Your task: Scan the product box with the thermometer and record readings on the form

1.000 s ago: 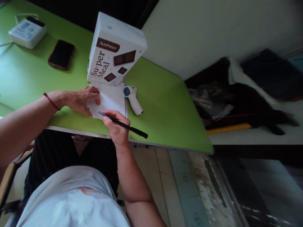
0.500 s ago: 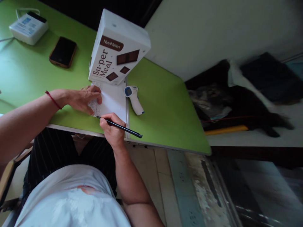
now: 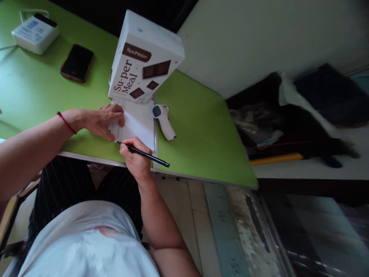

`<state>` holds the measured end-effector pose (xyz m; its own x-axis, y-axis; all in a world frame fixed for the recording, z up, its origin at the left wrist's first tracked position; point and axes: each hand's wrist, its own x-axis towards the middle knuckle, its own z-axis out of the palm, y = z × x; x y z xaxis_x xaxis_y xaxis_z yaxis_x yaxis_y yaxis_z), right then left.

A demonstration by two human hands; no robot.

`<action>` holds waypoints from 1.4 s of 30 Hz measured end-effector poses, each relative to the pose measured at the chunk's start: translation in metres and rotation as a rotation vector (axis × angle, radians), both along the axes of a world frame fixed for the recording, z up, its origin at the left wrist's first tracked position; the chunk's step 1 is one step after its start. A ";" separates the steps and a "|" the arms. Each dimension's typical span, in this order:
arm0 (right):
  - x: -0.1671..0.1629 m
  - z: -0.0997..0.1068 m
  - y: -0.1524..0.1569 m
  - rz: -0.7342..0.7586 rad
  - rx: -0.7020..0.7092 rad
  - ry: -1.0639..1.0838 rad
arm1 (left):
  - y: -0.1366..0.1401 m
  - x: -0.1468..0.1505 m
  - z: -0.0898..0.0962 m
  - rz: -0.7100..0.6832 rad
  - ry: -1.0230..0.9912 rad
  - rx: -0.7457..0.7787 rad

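Right hand (image 3: 135,157) gripping black pen (image 3: 144,154), tip on white paper (image 3: 138,123); left hand (image 3: 102,121) flat on it, green table (image 3: 196,127).

Soft daylight falls on the green bench (image 3: 34,88) beyond the hands, brightest at its far left, with a pale sheen there. The box (image 3: 144,57) above the hands casts a short shadow. Right of the hands the room lies dim, blurred and stretched toward the edges.

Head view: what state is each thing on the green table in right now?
Pen: gripped in right hand, tip on paper.
Paper: flat, pressed by left hand.
Box: closed, upright.
Phone: screen dark, lying flat.
Thermometer: lying down, untouched.
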<state>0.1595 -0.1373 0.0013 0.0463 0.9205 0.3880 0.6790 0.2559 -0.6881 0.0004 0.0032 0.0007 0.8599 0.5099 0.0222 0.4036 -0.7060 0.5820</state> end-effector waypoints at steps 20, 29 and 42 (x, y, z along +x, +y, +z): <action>0.002 0.000 0.000 -0.025 0.019 0.062 | -0.001 0.000 0.006 -0.009 0.038 -0.013; 0.001 0.001 0.000 -0.019 0.016 0.005 | -0.001 0.000 0.006 -0.006 0.036 -0.034; 0.003 0.001 -0.001 -0.050 -0.013 0.022 | -0.001 -0.002 0.006 -0.022 0.019 -0.029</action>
